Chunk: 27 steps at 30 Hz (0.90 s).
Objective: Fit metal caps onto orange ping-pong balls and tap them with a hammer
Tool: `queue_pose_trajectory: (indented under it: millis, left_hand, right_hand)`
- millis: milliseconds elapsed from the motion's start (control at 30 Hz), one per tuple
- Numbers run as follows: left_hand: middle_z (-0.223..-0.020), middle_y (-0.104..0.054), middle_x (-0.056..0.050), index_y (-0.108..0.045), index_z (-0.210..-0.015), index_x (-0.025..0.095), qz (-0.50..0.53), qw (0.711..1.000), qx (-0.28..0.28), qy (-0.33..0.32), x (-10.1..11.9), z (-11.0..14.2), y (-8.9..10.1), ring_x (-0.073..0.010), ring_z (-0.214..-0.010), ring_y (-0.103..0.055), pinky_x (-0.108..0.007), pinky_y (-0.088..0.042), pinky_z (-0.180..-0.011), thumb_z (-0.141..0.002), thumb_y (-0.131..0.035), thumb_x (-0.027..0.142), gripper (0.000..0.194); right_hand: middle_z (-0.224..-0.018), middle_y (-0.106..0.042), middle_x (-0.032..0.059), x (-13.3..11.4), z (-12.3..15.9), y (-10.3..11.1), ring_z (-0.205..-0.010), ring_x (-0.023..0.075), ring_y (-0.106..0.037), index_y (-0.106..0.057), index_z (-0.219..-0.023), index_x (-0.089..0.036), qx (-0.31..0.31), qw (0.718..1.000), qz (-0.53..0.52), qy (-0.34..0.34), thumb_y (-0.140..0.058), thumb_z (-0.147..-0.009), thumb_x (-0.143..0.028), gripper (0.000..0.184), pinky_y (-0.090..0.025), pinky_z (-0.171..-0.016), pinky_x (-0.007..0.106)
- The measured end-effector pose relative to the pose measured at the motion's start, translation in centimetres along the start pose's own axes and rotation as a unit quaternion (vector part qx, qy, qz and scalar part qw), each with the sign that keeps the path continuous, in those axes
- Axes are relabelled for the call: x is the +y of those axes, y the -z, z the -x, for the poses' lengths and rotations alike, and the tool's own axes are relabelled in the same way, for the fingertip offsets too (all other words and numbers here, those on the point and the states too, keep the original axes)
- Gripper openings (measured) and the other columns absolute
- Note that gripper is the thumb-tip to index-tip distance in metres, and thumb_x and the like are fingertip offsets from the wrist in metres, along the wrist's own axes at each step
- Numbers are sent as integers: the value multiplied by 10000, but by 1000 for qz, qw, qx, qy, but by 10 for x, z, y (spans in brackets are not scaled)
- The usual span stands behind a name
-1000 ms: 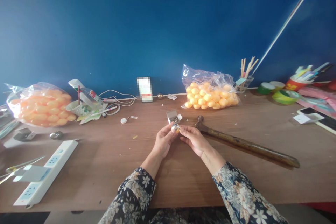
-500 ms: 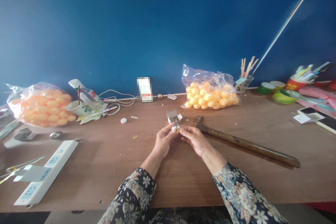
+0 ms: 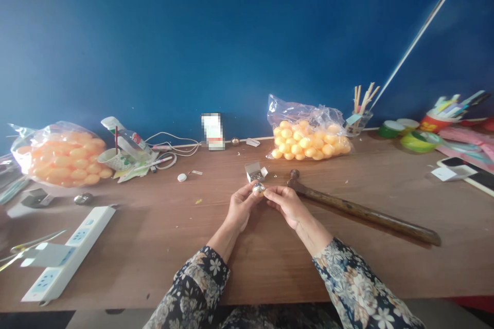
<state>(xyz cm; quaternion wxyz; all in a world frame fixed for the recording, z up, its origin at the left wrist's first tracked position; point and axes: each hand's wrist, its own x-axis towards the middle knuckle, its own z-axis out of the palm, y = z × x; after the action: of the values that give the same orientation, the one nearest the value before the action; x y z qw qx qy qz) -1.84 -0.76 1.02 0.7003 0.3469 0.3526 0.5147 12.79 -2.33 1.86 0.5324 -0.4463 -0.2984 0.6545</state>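
Observation:
My left hand (image 3: 240,208) and my right hand (image 3: 286,204) meet over the middle of the wooden table (image 3: 154,236). Between their fingertips they pinch a small shiny silver ball (image 3: 258,188). Both hands are closed on it. Just behind the ball lies a small open white box (image 3: 255,170). A hammer (image 3: 358,211) with a long wooden handle lies on the table to the right of my right hand, its head close to my fingers.
A clear bag of yellow balls (image 3: 306,139) sits behind the hands; a bag of orange balls (image 3: 62,157) is at far left. A white power strip (image 3: 65,254) lies front left. Cables, a cup, tape rolls (image 3: 420,140) and a phone (image 3: 469,174) crowd the edges.

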Motion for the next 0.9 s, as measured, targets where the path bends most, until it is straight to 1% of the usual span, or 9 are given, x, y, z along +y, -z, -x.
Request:
queue_pose_trajectory:
  millis: [100,200,300,400,500,600,667,800,900]
  left_hand:
    - [-1001,-730,-91,-673,-1082,155,-5,1000,1,-2,0,0,-1,-198,-914,-674,-352,-475,-925,-648,-795,274,466]
    - [-985,-732,-89,-677,-1070,147,-11,1000,2,-5,0,1,-1,-195,-900,-674,-345,-485,-908,-652,-792,277,453]
    - [-985,-730,-84,-680,-1067,147,-15,1000,2,-7,0,2,-1,-191,-897,-671,-338,-489,-901,-659,-788,273,440]
    - [-1012,-723,-82,-680,-1071,151,-4,1000,-5,1,0,1,0,-181,-918,-664,-317,-490,-899,-680,-776,257,416]
    - [-1068,-704,-85,-680,-1074,154,22,1000,-15,10,0,0,0,-166,-940,-655,-289,-494,-893,-707,-759,253,389]
    - [-1084,-696,-88,-679,-1079,154,39,999,-11,14,3,-1,0,-156,-926,-658,-276,-501,-877,-729,-740,250,368]
    - [-1070,-700,-89,-683,-1068,152,44,999,-10,15,4,-1,-2,-157,-920,-660,-285,-500,-883,-730,-738,245,356]
    - [-1036,-710,-95,-693,-1043,141,48,999,-17,20,7,1,-6,-180,-937,-658,-338,-475,-938,-701,-760,247,363]
    - [-1040,-709,-88,-686,-1060,144,32,999,-17,14,6,2,-6,-177,-937,-655,-324,-473,-927,-690,-770,246,393]
  right_hand:
    - [-801,-721,29,1,0,-2,-717,130,-591,-730,-677,-179,7,1000,-1,6,-841,-536,-368,261,-438,-705,274]
    - [-736,-709,20,1,1,-4,-672,128,-581,-706,-643,-174,14,1000,-3,17,-848,-517,-373,275,-436,-695,285]
    - [-681,-680,3,2,1,-6,-641,121,-565,-660,-611,-168,17,1000,-8,23,-851,-511,-374,298,-436,-677,281]
    - [-659,-657,-16,1,2,-10,-642,121,-565,-610,-613,-174,36,999,-19,19,-867,-476,-370,351,-440,-663,276]
    - [-696,-667,-18,-1,4,-13,-677,130,-584,-634,-717,-189,43,998,-12,32,-855,-499,-401,376,-438,-666,270]
    - [-768,-687,-6,-2,6,-13,-721,138,-597,-654,-806,-205,20,999,-5,44,-831,-544,-417,381,-439,-672,266]
    - [-797,-690,1,-2,5,-12,-739,147,-601,-650,-806,-210,16,999,-3,46,-831,-543,-412,377,-445,-668,266]
    - [-790,-684,0,1,4,-10,-735,151,-601,-632,-788,-213,30,998,3,53,-831,-539,-413,376,-449,-659,267]
    - [-787,-683,-7,2,3,-12,-745,154,-607,-632,-805,-221,30,997,11,63,-828,-549,-406,372,-452,-680,280]
